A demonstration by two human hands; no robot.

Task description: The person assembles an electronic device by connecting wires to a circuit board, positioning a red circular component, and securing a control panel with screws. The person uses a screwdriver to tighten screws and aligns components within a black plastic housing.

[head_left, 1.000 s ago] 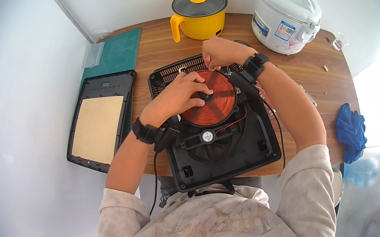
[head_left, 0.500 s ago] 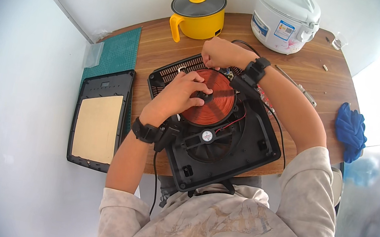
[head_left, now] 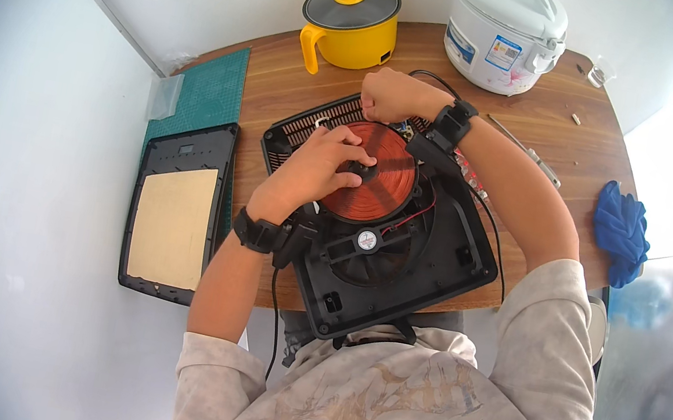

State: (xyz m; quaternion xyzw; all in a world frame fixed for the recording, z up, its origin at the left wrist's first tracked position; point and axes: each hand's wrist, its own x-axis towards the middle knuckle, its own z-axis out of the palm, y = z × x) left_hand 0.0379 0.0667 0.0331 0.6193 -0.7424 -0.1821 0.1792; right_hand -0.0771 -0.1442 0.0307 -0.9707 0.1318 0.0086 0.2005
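Observation:
An opened black induction cooker base [head_left: 434, 266] sits at the table's front edge, with a round copper coil [head_left: 389, 185] over its far half. A fan [head_left: 364, 255] with a pale round hub shows at the near side. My left hand [head_left: 319, 167] rests on the coil's left part, fingers spread, thumb and forefinger beside its dark centre. My right hand [head_left: 400, 98] is closed above the base's far edge, by the slotted vent [head_left: 294, 125]. Whatever its curled fingers hold is hidden. Part of a red circuit board [head_left: 471, 179] shows under my right forearm.
The cooker's cover [head_left: 175, 219], beige panel up, lies left, partly over a green cutting mat [head_left: 212, 91]. Behind stand a yellow pot [head_left: 360, 43] and a white rice cooker [head_left: 492, 54]. To the right are a screwdriver-like tool [head_left: 546, 169] and a blue cloth [head_left: 620, 233].
My right hand has turned slightly at the wrist, and its fingers have shifted a little at the far edge. The left hand stays in place on the coil.

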